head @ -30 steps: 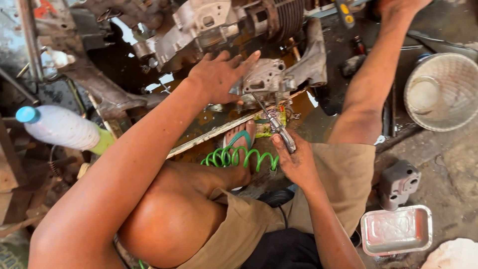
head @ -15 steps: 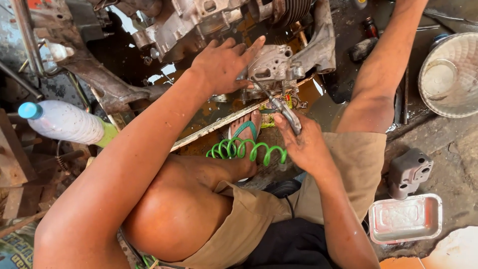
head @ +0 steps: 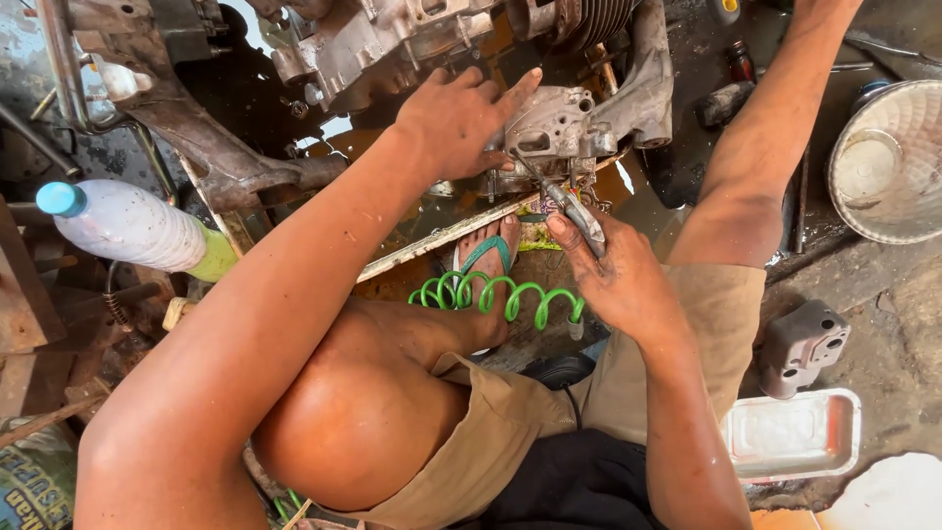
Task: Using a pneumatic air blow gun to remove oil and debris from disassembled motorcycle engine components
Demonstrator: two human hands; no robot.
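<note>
So, head cam: left hand (head: 461, 118) lies flat, fingers spread, on the grey engine casing (head: 554, 123), not gripping anything. Right hand (head: 613, 275) is clenched around an air blow gun (head: 574, 211), its nozzle poking at the casing. Green coiled hose (head: 491, 294) hangs just below, across the sandalled foot (head: 486, 265).

The left hand (head: 461, 118) lies flat on the grey cast-metal engine casing (head: 559, 123), which sits at the top centre. Just below and right of it, the right hand (head: 618, 280) grips a slim metal air-blow nozzle (head: 579, 218), its tip touching the casing's underside. A coiled green plastic air hose (head: 491, 294) runs left from that hand, across the foot. A clear plastic bottle with a blue cap (head: 128, 224) lies far left; a round woven metal basket (head: 888, 162) far right; a rectangular metal tray (head: 793, 434) lower right.
</note>
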